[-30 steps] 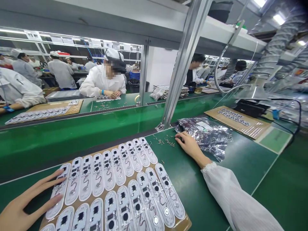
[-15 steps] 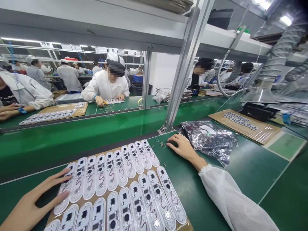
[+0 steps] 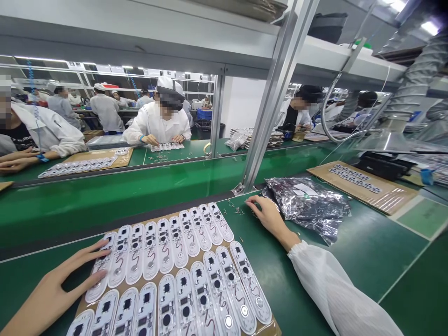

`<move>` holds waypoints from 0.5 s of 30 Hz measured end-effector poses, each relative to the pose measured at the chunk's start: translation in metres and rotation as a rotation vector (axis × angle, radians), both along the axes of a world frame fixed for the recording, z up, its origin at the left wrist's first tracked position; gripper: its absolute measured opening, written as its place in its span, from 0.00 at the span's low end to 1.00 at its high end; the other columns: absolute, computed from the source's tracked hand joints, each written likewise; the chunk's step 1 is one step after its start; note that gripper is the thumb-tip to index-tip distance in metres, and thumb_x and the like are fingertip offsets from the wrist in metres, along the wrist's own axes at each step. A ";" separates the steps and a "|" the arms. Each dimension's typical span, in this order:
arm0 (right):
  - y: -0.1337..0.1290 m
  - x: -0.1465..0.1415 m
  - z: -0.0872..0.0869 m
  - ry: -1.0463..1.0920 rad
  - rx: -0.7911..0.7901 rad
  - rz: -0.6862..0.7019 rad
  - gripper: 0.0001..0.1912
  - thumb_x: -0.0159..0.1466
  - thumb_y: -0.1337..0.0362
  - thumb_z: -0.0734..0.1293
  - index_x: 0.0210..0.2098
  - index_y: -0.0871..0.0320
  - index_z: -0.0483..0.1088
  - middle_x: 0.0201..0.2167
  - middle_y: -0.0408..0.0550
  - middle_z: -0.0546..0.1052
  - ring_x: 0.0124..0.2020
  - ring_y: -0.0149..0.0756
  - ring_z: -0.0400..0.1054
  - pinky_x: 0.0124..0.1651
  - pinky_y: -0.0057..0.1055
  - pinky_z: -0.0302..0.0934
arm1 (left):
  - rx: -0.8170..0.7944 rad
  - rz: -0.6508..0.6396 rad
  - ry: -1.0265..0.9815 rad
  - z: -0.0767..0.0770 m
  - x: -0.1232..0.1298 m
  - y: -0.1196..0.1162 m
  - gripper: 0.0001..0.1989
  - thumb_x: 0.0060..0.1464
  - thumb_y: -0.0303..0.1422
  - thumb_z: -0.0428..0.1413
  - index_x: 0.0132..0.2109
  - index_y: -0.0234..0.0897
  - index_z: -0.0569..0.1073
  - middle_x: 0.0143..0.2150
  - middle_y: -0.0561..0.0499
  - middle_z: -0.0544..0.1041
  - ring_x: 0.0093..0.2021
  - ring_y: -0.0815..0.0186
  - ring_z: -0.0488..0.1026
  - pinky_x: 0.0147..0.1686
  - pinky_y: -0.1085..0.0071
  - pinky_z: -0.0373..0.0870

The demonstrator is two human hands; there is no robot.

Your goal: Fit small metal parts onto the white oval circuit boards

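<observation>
Circuit boards (image 3: 168, 275) fill a cardboard sheet (image 3: 273, 328) under the open left grip (image 3: 70, 275); open right grip (image 3: 266, 217) rests on green belt (image 3: 280, 280).

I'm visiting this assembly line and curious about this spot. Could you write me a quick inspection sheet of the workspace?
Surface: green conveyor belt, with a cardboard sheet on it.
Job's things: rows of white oval circuit boards with black chips, lying on the cardboard sheet.
Clutter: small metal parts scattered on the belt; a silver anti-static bag beside them.
Hands: left hand spread on the boards; right hand near the small parts; neither visibly holds anything.
Cables: thin wires on the boards; a flexible metal hose overhead.
Surroundings: aluminium upright; a co-worker across the belt.
</observation>
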State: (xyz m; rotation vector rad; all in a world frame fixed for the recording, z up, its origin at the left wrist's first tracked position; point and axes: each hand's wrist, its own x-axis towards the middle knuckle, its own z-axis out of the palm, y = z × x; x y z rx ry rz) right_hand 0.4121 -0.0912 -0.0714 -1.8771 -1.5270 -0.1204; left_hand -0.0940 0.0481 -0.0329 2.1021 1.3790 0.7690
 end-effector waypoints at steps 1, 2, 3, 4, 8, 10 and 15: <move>0.000 -0.002 0.000 0.011 -0.002 0.006 0.12 0.69 0.56 0.59 0.38 0.54 0.71 0.37 0.50 0.79 0.39 0.44 0.73 0.46 0.42 0.63 | -0.004 0.001 0.000 0.001 0.000 0.000 0.10 0.53 0.53 0.58 0.43 0.68 0.77 0.57 0.71 0.74 0.61 0.47 0.68 0.65 0.41 0.52; -0.001 -0.003 0.001 0.023 -0.002 0.013 0.11 0.68 0.56 0.60 0.38 0.54 0.70 0.36 0.49 0.80 0.38 0.44 0.73 0.46 0.42 0.63 | -0.010 0.000 -0.002 0.001 0.001 -0.001 0.10 0.53 0.53 0.58 0.43 0.68 0.77 0.57 0.71 0.74 0.62 0.47 0.68 0.66 0.41 0.52; -0.001 -0.004 0.001 0.037 0.000 0.022 0.11 0.68 0.56 0.60 0.38 0.54 0.70 0.36 0.49 0.80 0.38 0.44 0.73 0.45 0.42 0.64 | -0.017 0.000 -0.003 0.002 0.001 -0.001 0.10 0.54 0.53 0.58 0.43 0.69 0.77 0.57 0.71 0.74 0.62 0.48 0.67 0.66 0.42 0.51; -0.002 -0.006 0.001 0.051 0.003 0.031 0.10 0.68 0.56 0.60 0.39 0.54 0.70 0.37 0.49 0.80 0.39 0.44 0.74 0.45 0.41 0.65 | -0.025 -0.001 -0.004 0.002 0.001 -0.001 0.09 0.54 0.52 0.57 0.44 0.69 0.77 0.58 0.71 0.74 0.62 0.49 0.67 0.66 0.42 0.51; -0.004 -0.009 0.003 0.112 0.010 0.064 0.10 0.67 0.57 0.61 0.41 0.53 0.70 0.39 0.50 0.80 0.40 0.43 0.75 0.46 0.40 0.68 | -0.023 0.003 0.006 0.002 0.001 -0.001 0.10 0.56 0.53 0.56 0.44 0.68 0.77 0.58 0.69 0.73 0.62 0.52 0.67 0.67 0.44 0.51; -0.005 -0.011 0.004 0.141 0.011 0.061 0.11 0.66 0.57 0.61 0.45 0.53 0.69 0.39 0.50 0.81 0.40 0.44 0.76 0.46 0.41 0.69 | -0.007 0.007 0.015 0.001 0.001 -0.002 0.12 0.55 0.55 0.55 0.45 0.66 0.77 0.59 0.67 0.74 0.62 0.51 0.68 0.67 0.44 0.52; -0.007 -0.023 0.012 0.190 0.028 0.058 0.14 0.67 0.56 0.61 0.50 0.52 0.67 0.39 0.50 0.82 0.40 0.45 0.78 0.44 0.43 0.71 | 0.016 0.031 0.005 0.000 -0.002 -0.001 0.18 0.52 0.60 0.54 0.44 0.63 0.78 0.58 0.65 0.74 0.61 0.49 0.69 0.66 0.42 0.54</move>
